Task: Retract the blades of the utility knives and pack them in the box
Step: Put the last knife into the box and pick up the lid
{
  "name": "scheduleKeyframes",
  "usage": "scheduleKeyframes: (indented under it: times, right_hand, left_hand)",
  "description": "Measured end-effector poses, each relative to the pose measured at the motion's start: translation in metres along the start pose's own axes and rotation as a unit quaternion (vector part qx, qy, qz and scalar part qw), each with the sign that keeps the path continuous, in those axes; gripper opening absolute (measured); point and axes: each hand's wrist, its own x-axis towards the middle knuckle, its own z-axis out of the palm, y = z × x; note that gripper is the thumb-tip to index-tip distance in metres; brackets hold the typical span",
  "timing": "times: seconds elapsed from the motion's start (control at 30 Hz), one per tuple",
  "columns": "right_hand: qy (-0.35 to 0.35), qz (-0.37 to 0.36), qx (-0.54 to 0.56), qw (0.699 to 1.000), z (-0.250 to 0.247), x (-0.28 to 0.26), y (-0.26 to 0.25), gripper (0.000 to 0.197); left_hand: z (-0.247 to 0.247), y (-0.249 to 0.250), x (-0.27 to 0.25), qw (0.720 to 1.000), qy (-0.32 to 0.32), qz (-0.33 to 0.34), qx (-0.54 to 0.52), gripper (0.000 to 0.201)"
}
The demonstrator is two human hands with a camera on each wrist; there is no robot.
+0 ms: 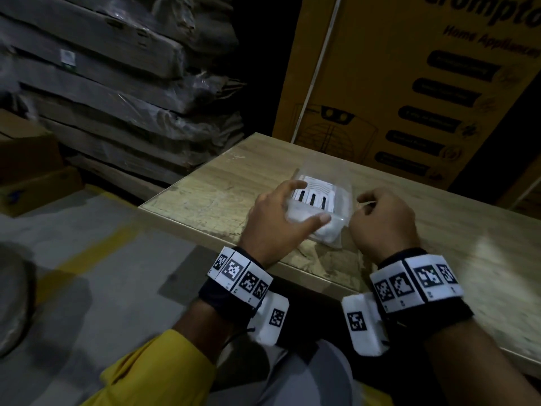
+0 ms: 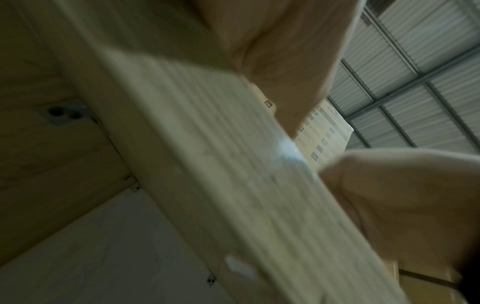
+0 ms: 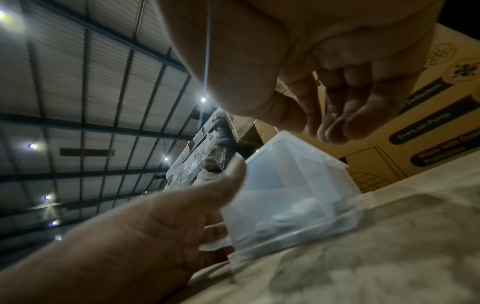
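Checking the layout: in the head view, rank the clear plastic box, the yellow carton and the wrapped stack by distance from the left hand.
1. Clear plastic box: under the left hand, touching.
2. Yellow carton: behind the table, right.
3. Wrapped stack: far left, similar range; too close to call.

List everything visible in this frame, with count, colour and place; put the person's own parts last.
Translucent plastic box: one, clear-white, on the table near its front edge, between the hands.
White utility knives with black sliders: several, exact count unclear, inside the box.
Wooden table: one, light brown, scuffed.
Large printed cardboard carton: one, yellow, behind the table.
Plastic-wrapped flat packs: a stack, grey, far left.
Left hand: grips the box's near left corner.
Right hand: loosely curled beside the box's right side; contact unclear.
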Motion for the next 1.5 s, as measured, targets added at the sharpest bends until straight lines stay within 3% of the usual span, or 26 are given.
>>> scheduleKeyframes:
  times: [0.17,0.23,0.53,0.73,0.9,1.0,1.1,1.3,1.4,1.5]
  right_hand:
    - [-0.069,0.033,0.02,0.997,-0.004,-0.021,0.013,0.023]
    - [-0.092,0.021,0.009,0.995,-0.001,-0.029,0.016,0.019]
    - [-0.124,-0.126,-0.113,0.978,0.015,-0.051,0.022,0.031]
    - [-0.091,-0.125,-0.125,0.98,0.01,-0.046,0.028,0.018]
    - [-0.087,-0.111,-0.189,0.972,-0.003,-0.044,0.036,0.026]
    - [-0.093,-0.138,-0.21,0.963,-0.013,-0.049,0.049,0.028]
    - [-0.11,-0.192,-0.184,0.958,-0.023,-0.058,0.07,0.034]
    - [-0.115,-0.212,-0.153,0.958,-0.053,-0.071,0.108,0.033]
    - [-0.082,-0.221,-0.13,0.963,-0.066,-0.078,0.121,0.031]
    - [-0.004,-0.21,-0.081,0.974,-0.075,-0.081,0.136,0.028]
  left_hand:
    - [-0.003,-0.001,-0.001,0.998,0.055,0.018,-0.039,0.027]
    - [-0.004,0.0,-0.002,0.995,0.081,0.024,-0.059,0.023]
    - [-0.008,0.001,-0.005,0.979,0.163,0.012,-0.125,0.023]
    - [-0.008,0.003,-0.006,0.971,0.195,0.017,-0.14,0.022]
    - [-0.007,0.001,-0.007,0.968,0.205,0.007,-0.146,0.023]
    - [-0.007,0.003,-0.007,0.968,0.208,0.003,-0.143,0.024]
    - [-0.006,0.003,-0.007,0.969,0.207,0.0,-0.133,0.023]
    - [0.0,0.003,-0.007,0.975,0.206,0.011,-0.088,0.022]
    - [0.005,0.009,-0.01,0.981,0.187,0.028,-0.044,0.02]
    - [0.011,0.018,-0.016,0.984,0.174,0.039,0.005,0.02]
